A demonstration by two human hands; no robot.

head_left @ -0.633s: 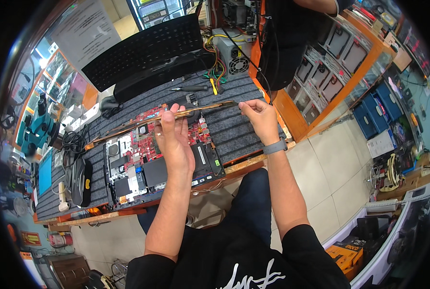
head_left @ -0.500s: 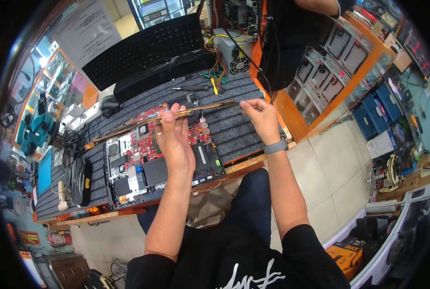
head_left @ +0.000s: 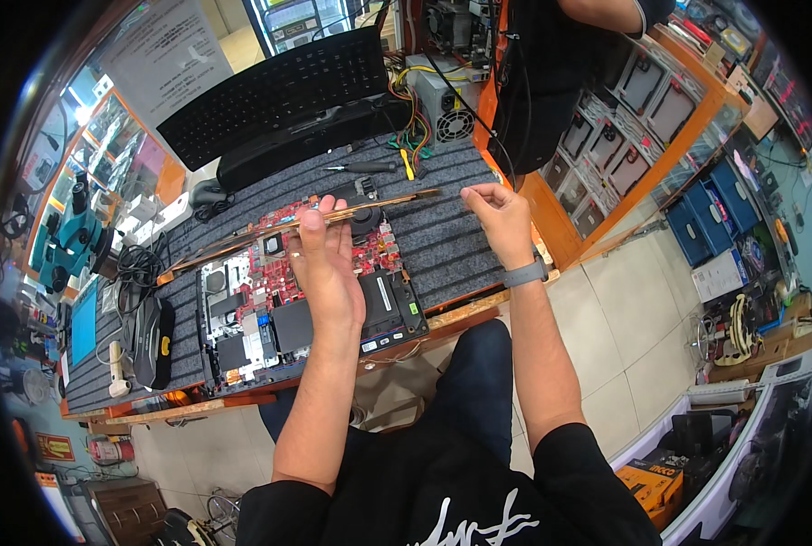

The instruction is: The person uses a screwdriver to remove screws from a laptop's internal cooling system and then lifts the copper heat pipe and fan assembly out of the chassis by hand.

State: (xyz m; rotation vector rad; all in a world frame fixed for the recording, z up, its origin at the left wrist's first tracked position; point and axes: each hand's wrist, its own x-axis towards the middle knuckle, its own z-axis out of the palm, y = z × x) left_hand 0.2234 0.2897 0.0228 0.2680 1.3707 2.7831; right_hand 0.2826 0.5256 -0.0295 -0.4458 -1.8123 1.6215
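Seen nearly edge-on, a long, thin copper-coloured heat sink (head_left: 383,201) slants across above the open laptop. My left hand (head_left: 328,264) is closed on it near the middle, palm turned up and thumb on the near side. My right hand (head_left: 497,214) is just beyond its dark right end, apart from it. Thumb and fingers are pinched together there; what they hold, if anything, is too small to see. Beneath lies the laptop base (head_left: 397,309) with its red circuit board (head_left: 258,287) exposed, partly hidden by my left hand and forearm.
Behind stand a laptop cover with keyboard (head_left: 278,96), a power supply (head_left: 447,109) with coloured cables, and a screwdriver (head_left: 369,167). A teal microscope (head_left: 71,241), bundled cables (head_left: 142,264) and a black case (head_left: 146,337) sit left. Another person (head_left: 538,91) stands at the far right.
My right hand has come away from the heat sink's right end and moved slightly right. My left hand keeps its hold, with a small shift left.
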